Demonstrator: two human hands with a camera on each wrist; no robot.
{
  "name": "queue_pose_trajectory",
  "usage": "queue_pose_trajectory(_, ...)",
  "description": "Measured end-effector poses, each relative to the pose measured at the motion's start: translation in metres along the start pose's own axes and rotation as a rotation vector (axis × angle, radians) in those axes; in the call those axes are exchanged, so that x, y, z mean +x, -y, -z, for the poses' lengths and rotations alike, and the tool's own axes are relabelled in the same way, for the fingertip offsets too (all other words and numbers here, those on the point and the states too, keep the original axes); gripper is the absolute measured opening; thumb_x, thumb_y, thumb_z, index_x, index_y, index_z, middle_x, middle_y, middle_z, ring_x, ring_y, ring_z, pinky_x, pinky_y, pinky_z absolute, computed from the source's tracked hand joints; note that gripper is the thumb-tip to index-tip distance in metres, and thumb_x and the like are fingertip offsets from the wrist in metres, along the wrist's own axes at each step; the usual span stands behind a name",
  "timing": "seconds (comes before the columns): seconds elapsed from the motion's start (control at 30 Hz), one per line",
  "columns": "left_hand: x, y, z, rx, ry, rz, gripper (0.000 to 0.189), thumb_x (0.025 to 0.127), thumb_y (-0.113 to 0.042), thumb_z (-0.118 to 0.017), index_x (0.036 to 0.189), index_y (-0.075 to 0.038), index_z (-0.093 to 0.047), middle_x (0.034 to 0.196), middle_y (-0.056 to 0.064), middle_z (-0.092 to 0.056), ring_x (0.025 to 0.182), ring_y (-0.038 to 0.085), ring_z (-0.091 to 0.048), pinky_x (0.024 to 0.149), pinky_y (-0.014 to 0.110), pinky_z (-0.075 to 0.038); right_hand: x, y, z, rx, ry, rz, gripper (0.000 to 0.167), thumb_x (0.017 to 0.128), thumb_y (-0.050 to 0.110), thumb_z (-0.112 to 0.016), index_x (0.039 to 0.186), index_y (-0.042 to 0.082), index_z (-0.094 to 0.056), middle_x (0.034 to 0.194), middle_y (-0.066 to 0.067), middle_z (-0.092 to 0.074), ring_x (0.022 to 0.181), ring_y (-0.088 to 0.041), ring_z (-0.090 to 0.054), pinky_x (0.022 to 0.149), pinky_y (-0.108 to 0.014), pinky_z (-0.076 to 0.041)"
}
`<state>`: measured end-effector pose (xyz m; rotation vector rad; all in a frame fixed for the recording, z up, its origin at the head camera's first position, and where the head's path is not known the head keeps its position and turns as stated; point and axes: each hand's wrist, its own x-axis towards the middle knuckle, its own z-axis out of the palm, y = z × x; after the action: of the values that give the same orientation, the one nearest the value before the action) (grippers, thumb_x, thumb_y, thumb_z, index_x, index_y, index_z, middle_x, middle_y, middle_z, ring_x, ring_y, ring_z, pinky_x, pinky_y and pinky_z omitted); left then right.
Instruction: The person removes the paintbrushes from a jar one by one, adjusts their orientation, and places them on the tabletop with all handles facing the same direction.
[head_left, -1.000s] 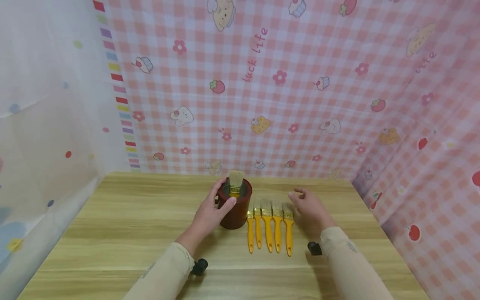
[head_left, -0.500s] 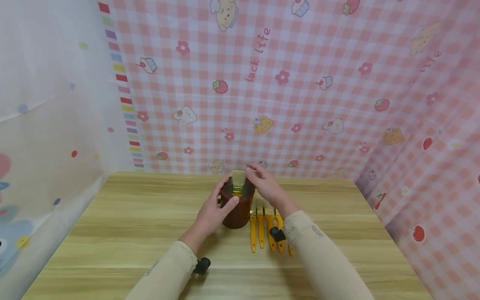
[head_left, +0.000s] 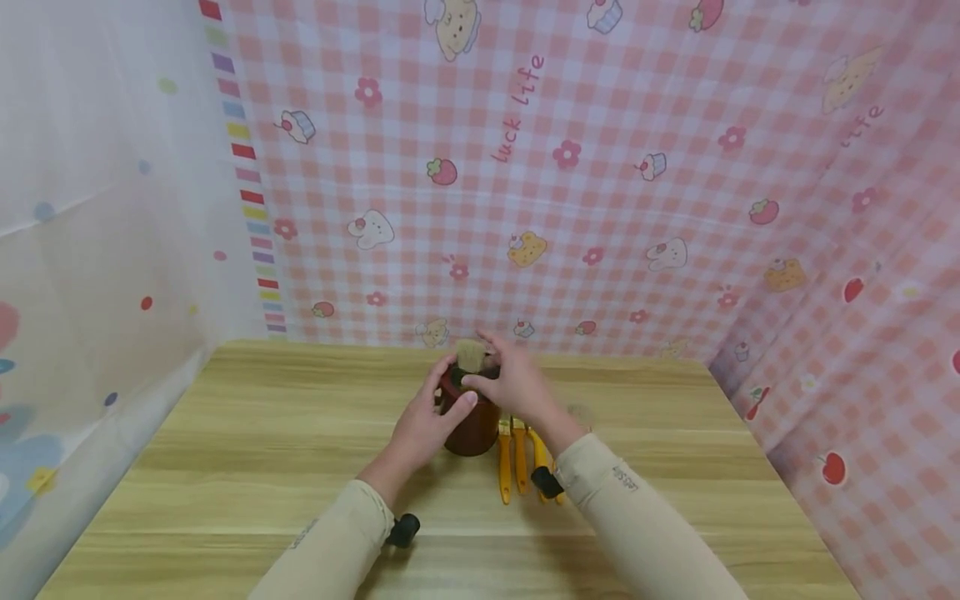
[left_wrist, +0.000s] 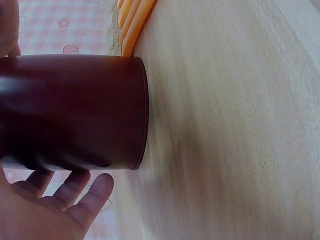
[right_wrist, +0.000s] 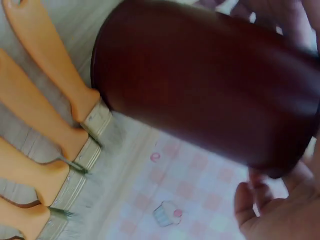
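A dark red-brown cylindrical cup (head_left: 471, 435) stands upright on the wooden table, and my left hand (head_left: 416, 433) holds it from the left, thumb on the near side. Bristles of a paintbrush (head_left: 471, 357) rise above the rim, bristle end up. At the cup's mouth, my right hand (head_left: 525, 387) pinches this brush, thumb in front and fingers behind; the thumb covers its metal band. The cup's interior is hidden. In the right wrist view, the cup (right_wrist: 210, 85) blocks the brush, and the right fingers (right_wrist: 245, 200) show curled past its rim.
Just right of the cup lie several yellow-handled paintbrushes (head_left: 505, 471) in a row, partly under my right forearm; their handles (right_wrist: 55, 55) show close by in the right wrist view. A pink checked cloth (head_left: 390, 183) hangs behind the table (head_left: 262, 467).
My right hand has moved left from beside the row of brushes to the cup's mouth and closed on the standing brush, which has shifted slightly left. The left hand stays on the cup.
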<state>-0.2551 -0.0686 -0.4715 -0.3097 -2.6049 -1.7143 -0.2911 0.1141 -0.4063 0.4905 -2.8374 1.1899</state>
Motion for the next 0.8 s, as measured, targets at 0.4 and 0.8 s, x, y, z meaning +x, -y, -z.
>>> queue_pose_trajectory(0.4, 0.002, 0.003, -0.001, -0.005, -0.012, 0.007, 0.080, 0.102, -0.064, -0.062, 0.169, -0.041, -0.025, 0.172, 0.009, -0.040, 0.151, 0.040, -0.050, 0.120, 0.063, -0.043, 0.000, 0.006, -0.012, -0.049, -0.058, -0.033, 0.083, 0.098, 0.020, -0.081, 0.168, 0.026, -0.037, 0.112, -0.011, -0.075, 0.101, -0.023, -0.072, 0.080, -0.040, -0.062)
queue_pose_trajectory(0.8, 0.003, 0.005, -0.003, -0.010, -0.015, -0.003, 0.079, 0.102, -0.061, -0.064, 0.169, -0.040, -0.027, 0.171, 0.010, -0.042, 0.150, 0.039, -0.051, 0.121, 0.061, -0.043, -0.002, 0.006, -0.013, -0.050, -0.076, -0.039, 0.083, 0.097, 0.019, -0.081, 0.168, 0.027, -0.038, 0.107, -0.008, -0.074, 0.095, -0.020, -0.070, 0.076, -0.038, -0.059)
